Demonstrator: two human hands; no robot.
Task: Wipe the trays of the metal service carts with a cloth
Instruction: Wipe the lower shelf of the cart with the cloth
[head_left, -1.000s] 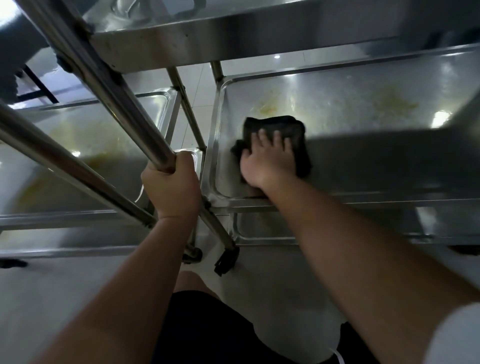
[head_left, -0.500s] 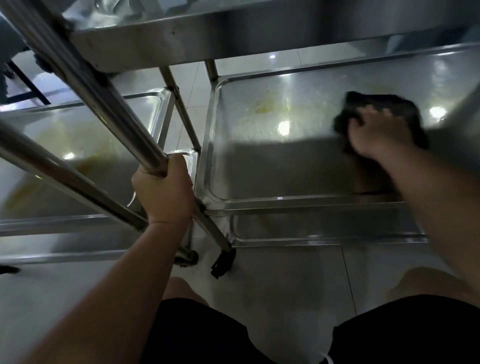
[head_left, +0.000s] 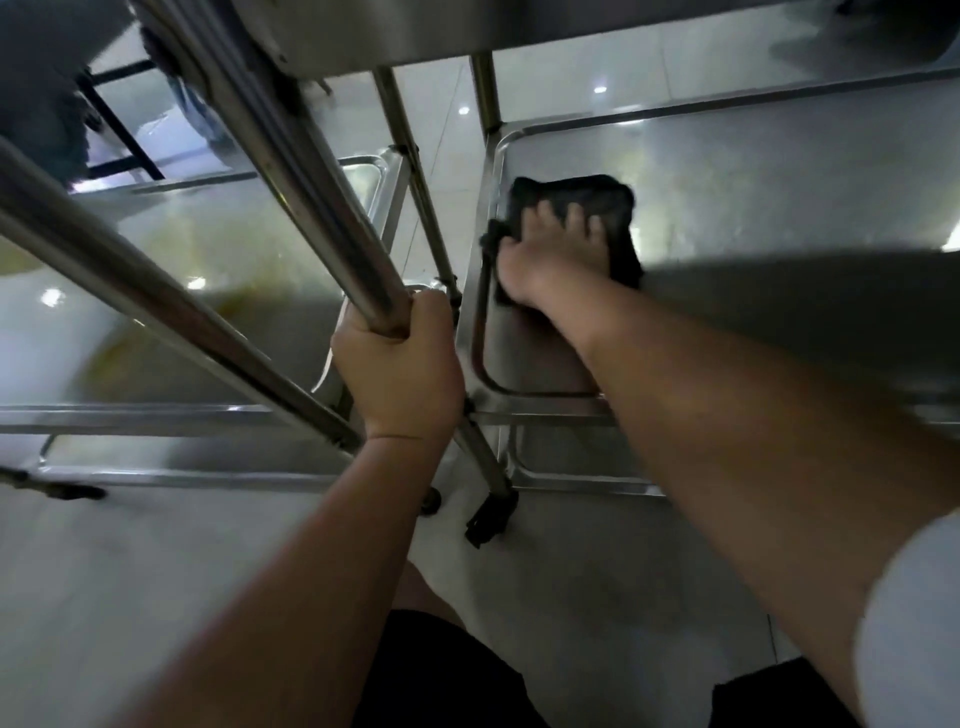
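My right hand (head_left: 550, 254) lies flat on a dark cloth (head_left: 587, 202) and presses it onto the middle tray (head_left: 779, 171) of the right metal cart, close to the tray's left rim. My left hand (head_left: 400, 364) is closed around a slanted steel post (head_left: 291, 171) of the cart frame. A second cart's tray (head_left: 208, 260) on the left shows yellowish stains. The frame is blurred by motion.
The top tray (head_left: 467, 31) overhangs the shelf and shades its near half. A lower tray (head_left: 582, 467) sits beneath. Castor wheels (head_left: 491, 514) rest on the pale tiled floor. My knees in black shorts (head_left: 441, 675) are at the bottom.
My right hand swept the cloth from the left side of the tray to the right, and it is now back at the left rim. The left hand kept its grip on the post.
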